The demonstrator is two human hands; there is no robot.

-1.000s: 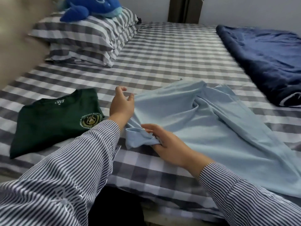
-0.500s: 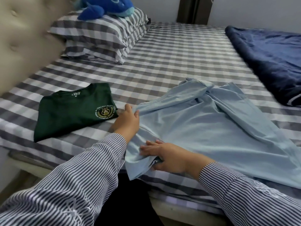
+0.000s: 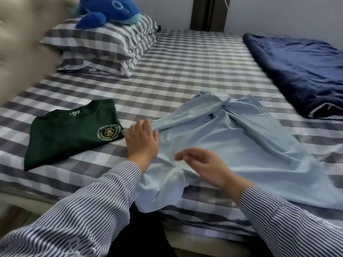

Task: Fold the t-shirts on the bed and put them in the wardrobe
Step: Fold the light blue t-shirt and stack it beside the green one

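A light blue t-shirt (image 3: 232,151) lies rumpled and partly spread on the checked bed (image 3: 185,75), one sleeve drooping over the near edge. The left hand (image 3: 143,140) pinches its upper edge, fingers curled into the cloth. The right hand (image 3: 202,164) hovers over the shirt, fingers loosely bent, holding nothing. Just left lies a folded dark green t-shirt (image 3: 70,132). Farther off are striped pillows (image 3: 104,45), a blue plush whale (image 3: 109,12) and a navy blanket (image 3: 297,71).
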